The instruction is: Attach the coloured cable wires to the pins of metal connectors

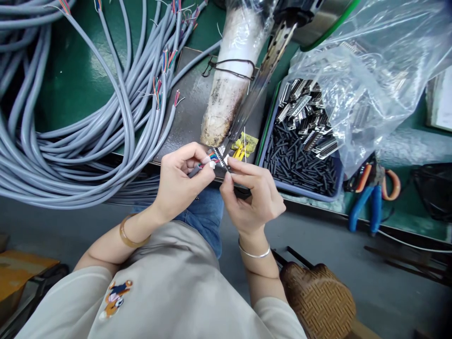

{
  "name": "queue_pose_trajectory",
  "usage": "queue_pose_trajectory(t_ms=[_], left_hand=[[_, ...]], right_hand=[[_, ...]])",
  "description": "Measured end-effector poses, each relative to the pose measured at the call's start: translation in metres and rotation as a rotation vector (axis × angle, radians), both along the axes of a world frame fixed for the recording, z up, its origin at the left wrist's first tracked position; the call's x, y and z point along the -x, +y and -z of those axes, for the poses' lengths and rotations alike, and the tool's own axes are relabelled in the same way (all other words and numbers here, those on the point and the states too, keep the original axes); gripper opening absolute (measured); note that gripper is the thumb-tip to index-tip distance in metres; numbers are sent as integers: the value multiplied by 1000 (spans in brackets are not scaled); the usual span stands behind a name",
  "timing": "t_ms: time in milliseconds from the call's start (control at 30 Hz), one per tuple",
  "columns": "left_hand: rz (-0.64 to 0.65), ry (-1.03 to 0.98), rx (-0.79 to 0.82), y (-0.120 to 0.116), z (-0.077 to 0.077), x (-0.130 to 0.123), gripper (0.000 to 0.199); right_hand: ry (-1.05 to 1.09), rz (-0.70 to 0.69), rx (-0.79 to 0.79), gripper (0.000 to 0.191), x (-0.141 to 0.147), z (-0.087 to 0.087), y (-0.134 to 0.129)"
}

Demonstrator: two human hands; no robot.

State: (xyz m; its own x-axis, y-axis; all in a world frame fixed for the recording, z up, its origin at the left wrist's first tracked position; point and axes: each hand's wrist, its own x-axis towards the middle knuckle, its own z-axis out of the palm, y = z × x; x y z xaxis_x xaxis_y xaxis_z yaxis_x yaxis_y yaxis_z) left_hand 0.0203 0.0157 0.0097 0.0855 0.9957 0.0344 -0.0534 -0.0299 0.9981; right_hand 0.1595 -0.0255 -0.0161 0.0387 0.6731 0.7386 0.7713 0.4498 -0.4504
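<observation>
My left hand [185, 176] is closed in a pinch on a grey cable [195, 170] whose coloured wires [213, 156] fan out past the fingertips. The wires meet a small multi-pin connector [222, 163]. Close on its right, my right hand [249, 190] has thumb and fingers drawn together at the connector's far end; a small dark piece shows there, too small to name. Just above both hands, the dark tip of a soldering iron [243, 110] points down at the connector. Beside it hangs a stained, plastic-wrapped tube [231, 70].
Grey cables [116, 122] with stripped ends cover the left of the green bench. At right, a blue bin [307, 190] holds black sleeves [296, 160] and metal connectors [303, 108] under a clear plastic bag [370, 89]. Blue-handled cutters [367, 202] and a woven stool [319, 301] are farther right.
</observation>
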Motion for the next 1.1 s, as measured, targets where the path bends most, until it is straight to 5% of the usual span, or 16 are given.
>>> queue_pose_trajectory(t_ms=[133, 500, 1100], left_hand=[[21, -24, -32, -2, 5, 1, 14], [-7, 239, -427, -2, 11, 5, 15], [56, 258, -332, 0, 6, 11, 15]], right_hand=[[-6, 9, 20, 16, -1, 0, -1], [64, -17, 51, 17, 1, -4, 1], [-10, -25, 50, 19, 0, -7, 4]])
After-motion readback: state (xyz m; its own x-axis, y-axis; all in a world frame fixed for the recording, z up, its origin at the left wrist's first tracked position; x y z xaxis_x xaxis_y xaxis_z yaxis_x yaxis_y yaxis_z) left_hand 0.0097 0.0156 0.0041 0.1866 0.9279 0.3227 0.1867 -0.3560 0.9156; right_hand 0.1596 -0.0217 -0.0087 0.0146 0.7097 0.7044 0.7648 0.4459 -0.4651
